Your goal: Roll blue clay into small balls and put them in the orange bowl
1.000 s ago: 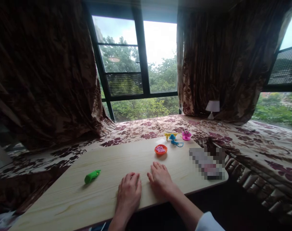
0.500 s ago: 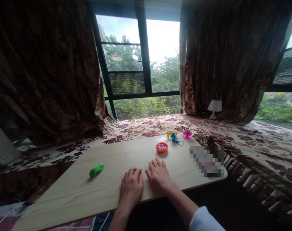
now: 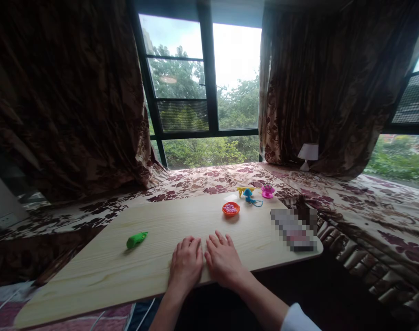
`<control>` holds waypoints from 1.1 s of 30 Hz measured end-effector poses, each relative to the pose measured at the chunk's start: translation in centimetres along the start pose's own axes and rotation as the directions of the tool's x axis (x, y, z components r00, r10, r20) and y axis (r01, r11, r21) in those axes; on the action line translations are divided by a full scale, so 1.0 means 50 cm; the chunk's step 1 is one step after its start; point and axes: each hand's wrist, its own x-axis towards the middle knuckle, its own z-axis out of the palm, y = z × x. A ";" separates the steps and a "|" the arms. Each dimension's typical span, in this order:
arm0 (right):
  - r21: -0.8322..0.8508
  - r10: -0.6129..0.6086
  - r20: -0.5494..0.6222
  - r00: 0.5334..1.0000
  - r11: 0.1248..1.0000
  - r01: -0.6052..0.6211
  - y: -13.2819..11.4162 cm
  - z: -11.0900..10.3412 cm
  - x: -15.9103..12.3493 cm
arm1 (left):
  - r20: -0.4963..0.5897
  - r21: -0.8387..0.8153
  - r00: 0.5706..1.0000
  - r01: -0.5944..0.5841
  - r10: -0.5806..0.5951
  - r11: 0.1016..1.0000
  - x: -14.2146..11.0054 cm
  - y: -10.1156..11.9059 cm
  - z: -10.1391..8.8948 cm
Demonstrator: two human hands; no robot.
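My left hand [image 3: 186, 263] lies palm down at the front edge of the pale wooden table [image 3: 102, 269], fingers extended and holding nothing. Just beside it, my right hand [image 3: 223, 257] rests flat with its fingers a little apart, also holding nothing. Beyond the right hand sits a small orange dish [image 3: 231, 214] with several pink-purple beads [image 3: 230, 209] in it. Left of my hands lies a green toy [image 3: 136, 240]. Toward the table's far right are a blue mushroom-shaped toy [image 3: 248, 196], a yellow toy [image 3: 244, 189] and a pink toy [image 3: 267, 191].
A dark flat object [image 3: 295, 232], blurred out by pixels, lies at the table's right end. Behind the table stretches a ledge with a floral cover [image 3: 209, 177], bearing a small white lamp [image 3: 308, 152]. Patterned curtains [image 3: 299, 87] hang around the windows.
My right hand has drawn slightly back and left, closer to my left hand. The view has shifted a little. The toys and dish stay in place on the table.
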 end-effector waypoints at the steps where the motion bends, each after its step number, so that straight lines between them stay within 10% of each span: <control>1: 0.004 0.016 -0.002 1.000 1.000 -0.016 0.004 0.003 0.024 | 0.001 0.004 1.000 -0.002 0.002 1.000 0.001 0.000 -0.001; 5: 0.013 0.067 0.006 0.998 0.998 -0.067 0.033 -0.001 0.057 | -0.005 0.009 1.000 -0.010 0.010 1.000 0.002 -0.001 -0.003; 14: 0.012 0.069 -0.014 0.997 0.998 -0.069 0.043 -0.032 -0.113 | -0.026 -0.010 1.000 0.015 -0.015 1.000 -0.001 -0.003 0.002; 26: 0.026 0.033 -0.037 0.999 0.999 -0.032 0.012 0.027 0.068 | -0.013 0.022 1.000 -0.013 0.013 1.000 0.004 -0.005 0.007; 33: 0.012 -0.020 0.006 1.000 1.000 0.019 0.063 -0.024 -0.078 | -0.049 -0.010 0.999 0.002 -0.002 1.000 0.002 -0.014 0.014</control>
